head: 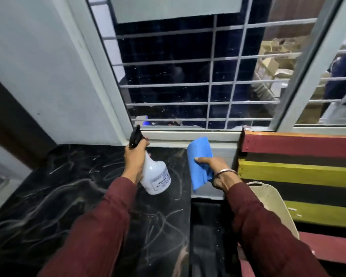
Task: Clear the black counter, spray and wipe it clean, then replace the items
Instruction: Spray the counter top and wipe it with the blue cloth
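The black counter with white marble veins fills the lower left. My left hand grips the neck of a white spray bottle with a black trigger head, held tilted above the counter's far right part. My right hand holds a folded blue cloth upright in the air, just right of the counter's edge and near the window sill. Both arms wear dark red sleeves, and the right wrist carries a metal bangle.
A barred window rises behind the counter, with a white wall at left. A bench with red, yellow and black slats stands at right. A cream plastic tub sits under my right forearm.
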The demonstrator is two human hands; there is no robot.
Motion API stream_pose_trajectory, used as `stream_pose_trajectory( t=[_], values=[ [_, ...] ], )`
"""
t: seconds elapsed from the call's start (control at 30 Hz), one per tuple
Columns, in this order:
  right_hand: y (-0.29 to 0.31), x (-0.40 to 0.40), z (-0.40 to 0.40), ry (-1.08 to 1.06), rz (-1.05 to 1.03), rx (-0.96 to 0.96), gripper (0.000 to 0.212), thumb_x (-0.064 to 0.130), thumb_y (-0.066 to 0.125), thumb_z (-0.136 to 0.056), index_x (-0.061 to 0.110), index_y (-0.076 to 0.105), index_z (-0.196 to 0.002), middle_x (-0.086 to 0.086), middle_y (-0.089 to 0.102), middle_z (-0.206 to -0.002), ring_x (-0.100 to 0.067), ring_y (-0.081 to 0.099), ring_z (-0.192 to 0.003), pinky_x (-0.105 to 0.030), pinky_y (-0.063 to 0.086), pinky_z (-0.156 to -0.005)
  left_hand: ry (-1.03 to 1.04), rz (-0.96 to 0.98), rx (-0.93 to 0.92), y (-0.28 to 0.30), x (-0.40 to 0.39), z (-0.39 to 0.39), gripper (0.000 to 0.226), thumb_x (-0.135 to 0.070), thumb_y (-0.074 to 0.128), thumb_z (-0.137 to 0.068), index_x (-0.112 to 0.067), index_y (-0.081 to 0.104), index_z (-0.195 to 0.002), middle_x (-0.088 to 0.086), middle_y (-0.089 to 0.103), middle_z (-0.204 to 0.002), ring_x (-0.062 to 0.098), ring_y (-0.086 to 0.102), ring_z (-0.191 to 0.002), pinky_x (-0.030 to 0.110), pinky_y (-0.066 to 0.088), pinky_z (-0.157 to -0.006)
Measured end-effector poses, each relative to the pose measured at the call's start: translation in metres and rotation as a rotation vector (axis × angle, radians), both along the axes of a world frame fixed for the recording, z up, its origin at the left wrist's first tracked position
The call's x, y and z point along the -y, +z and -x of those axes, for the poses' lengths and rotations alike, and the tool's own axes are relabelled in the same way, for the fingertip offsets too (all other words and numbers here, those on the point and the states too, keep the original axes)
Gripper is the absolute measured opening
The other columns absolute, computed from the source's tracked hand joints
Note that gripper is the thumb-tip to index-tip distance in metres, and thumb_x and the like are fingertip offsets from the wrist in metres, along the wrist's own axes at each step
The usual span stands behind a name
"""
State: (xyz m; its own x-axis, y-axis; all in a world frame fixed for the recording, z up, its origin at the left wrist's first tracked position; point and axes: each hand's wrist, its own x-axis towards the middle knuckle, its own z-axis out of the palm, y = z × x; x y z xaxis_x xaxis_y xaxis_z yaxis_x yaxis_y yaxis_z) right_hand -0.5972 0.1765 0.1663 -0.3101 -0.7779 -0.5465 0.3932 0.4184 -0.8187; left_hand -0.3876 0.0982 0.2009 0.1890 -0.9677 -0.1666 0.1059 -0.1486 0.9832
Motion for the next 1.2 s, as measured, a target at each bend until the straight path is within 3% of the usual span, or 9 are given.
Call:
stream_pose_trajectory(
  t=[0.1, 0.23, 0.4, 0.6, 0.8, 0.9, 1.0, 1.07, 1.2],
  values=[
    [0.002, 0.010, -0.061, 0.041, 0.043, 0.066, 0.022, 0.007, 0.075, -0.076, 0.003, 0.065, -0.095, -0.012, 0.069, -0.085, -0.029, 0.064, -0.073, -0.034, 0.055, -0.062, -0.093, -0.034, 0.005, -0.007, -0.005, -0.059, 0.013, -0.006, 0.062, -0.088, -0.012, 0.072, -0.091, 0.000, 0.059, -0.064, 0.012, 0.049, -0.045, 0.020, 0.042, -0.043],
    [0.008, 0.025, -0.128, 0.110, 0.119, 0.091, 0.031, 0.007, 0.074, -0.078, 0.002, 0.065, -0.107, -0.017, 0.070, -0.099, -0.033, 0.065, -0.084, -0.050, 0.054, -0.083, -0.134, -0.061, -0.034, -0.014, -0.005, -0.102, 0.007, -0.014, 0.066, -0.092, -0.017, 0.067, -0.086, 0.005, 0.063, -0.073, 0.016, 0.056, -0.051, 0.022, 0.042, -0.043],
    [0.024, 0.044, -0.198, 0.203, 0.202, 0.141, 0.023, 0.006, 0.068, -0.083, 0.001, 0.065, -0.106, -0.021, 0.069, -0.106, -0.033, 0.065, -0.088, -0.050, 0.053, -0.089, -0.127, -0.089, -0.183, -0.020, 0.006, -0.137, 0.020, -0.026, 0.069, -0.095, -0.007, 0.067, -0.102, 0.011, 0.067, -0.071, 0.020, 0.062, -0.055, 0.027, 0.051, -0.046],
    [0.025, 0.073, -0.238, 0.281, 0.168, 0.018, 0.028, 0.009, 0.070, -0.084, 0.000, 0.063, -0.110, -0.019, 0.069, -0.098, -0.030, 0.067, -0.077, -0.039, 0.056, -0.063, -0.204, -0.012, -0.178, -0.029, 0.023, -0.166, 0.033, -0.002, 0.083, -0.078, -0.003, 0.070, -0.108, 0.020, 0.075, -0.105, 0.033, 0.072, -0.095, 0.052, 0.058, -0.089],
    [0.014, 0.112, -0.241, 0.306, 0.187, -0.172, 0.035, 0.021, 0.078, -0.079, 0.003, 0.063, -0.105, -0.014, 0.070, -0.095, -0.023, 0.066, -0.073, -0.032, 0.053, -0.061, -0.134, -0.036, -0.140, -0.034, 0.051, -0.181, 0.023, 0.003, 0.078, -0.079, -0.008, 0.072, -0.098, 0.018, 0.075, -0.093, 0.036, 0.071, -0.091, 0.054, 0.059, -0.087],
    [0.005, 0.124, -0.240, 0.300, 0.159, -0.071, 0.034, 0.024, 0.078, -0.078, 0.007, 0.060, -0.101, -0.013, 0.070, -0.094, -0.023, 0.066, -0.073, -0.030, 0.053, -0.060, -0.166, -0.054, -0.137, -0.031, 0.063, -0.189, 0.031, 0.001, 0.076, -0.082, -0.006, 0.070, -0.111, 0.018, 0.076, -0.101, 0.038, 0.072, -0.097, 0.050, 0.059, -0.086],
    [-0.004, 0.129, -0.242, 0.353, 0.135, 0.052, 0.028, 0.019, 0.076, -0.080, 0.003, 0.067, -0.101, -0.017, 0.072, -0.101, -0.029, 0.069, -0.085, -0.040, 0.057, -0.077, -0.205, -0.059, -0.108, -0.034, 0.075, -0.200, 0.035, -0.009, 0.078, -0.084, -0.011, 0.069, -0.118, 0.014, 0.076, -0.107, 0.034, 0.072, -0.101, 0.050, 0.058, -0.089],
    [-0.008, 0.135, -0.248, 0.356, 0.143, 0.078, 0.024, 0.014, 0.074, -0.081, 0.001, 0.069, -0.100, -0.018, 0.072, -0.101, -0.031, 0.069, -0.086, -0.043, 0.056, -0.082, -0.205, -0.067, -0.089, -0.036, 0.083, -0.207, 0.032, -0.017, 0.077, -0.086, -0.013, 0.070, -0.117, 0.012, 0.076, -0.105, 0.030, 0.073, -0.097, 0.046, 0.059, -0.087],
    [-0.007, 0.157, -0.270, 0.280, 0.107, 0.050, 0.032, 0.017, 0.074, -0.076, 0.000, 0.065, -0.102, -0.019, 0.072, -0.096, -0.033, 0.068, -0.080, -0.044, 0.056, -0.077, -0.132, -0.069, -0.030, -0.043, 0.098, -0.230, 0.003, -0.017, 0.068, -0.092, -0.015, 0.067, -0.094, 0.013, 0.064, -0.075, 0.020, 0.060, -0.059, 0.032, 0.051, -0.059]
  ],
)
